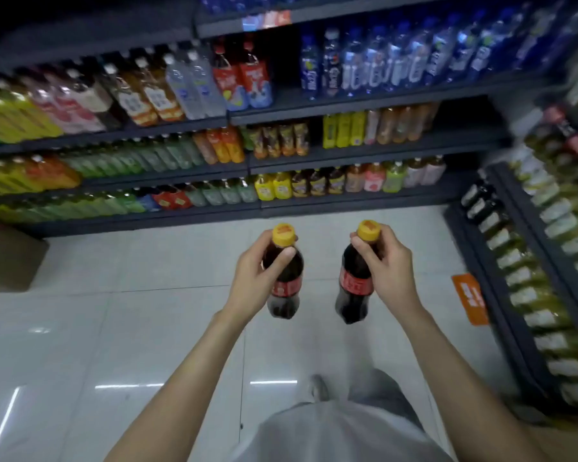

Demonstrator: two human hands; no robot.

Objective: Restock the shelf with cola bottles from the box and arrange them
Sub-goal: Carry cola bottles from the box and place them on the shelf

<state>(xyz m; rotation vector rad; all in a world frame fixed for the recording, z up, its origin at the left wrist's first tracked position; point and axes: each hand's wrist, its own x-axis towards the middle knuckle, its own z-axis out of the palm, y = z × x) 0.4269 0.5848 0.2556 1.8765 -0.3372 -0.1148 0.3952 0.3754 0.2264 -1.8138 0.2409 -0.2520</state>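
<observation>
I hold two cola bottles upright over the tiled floor, each dark with a red label and a yellow cap. My left hand point(259, 271) grips the neck of the left cola bottle point(286, 295). My right hand point(386, 261) wraps the neck and shoulder of the right cola bottle point(352, 291). A brown cardboard box point(9, 258) stands on the floor at the far left, by the shelf's foot. The drinks shelf point(247, 168) rises straight ahead, several tiers deep, packed with coloured bottles.
A second shelving unit point(528, 261) full of pale-labelled bottles runs along the right side. An orange sticker point(469, 298) lies on the floor by its base. My legs and a shoe point(319, 388) show below, on glossy white tiles point(114, 328).
</observation>
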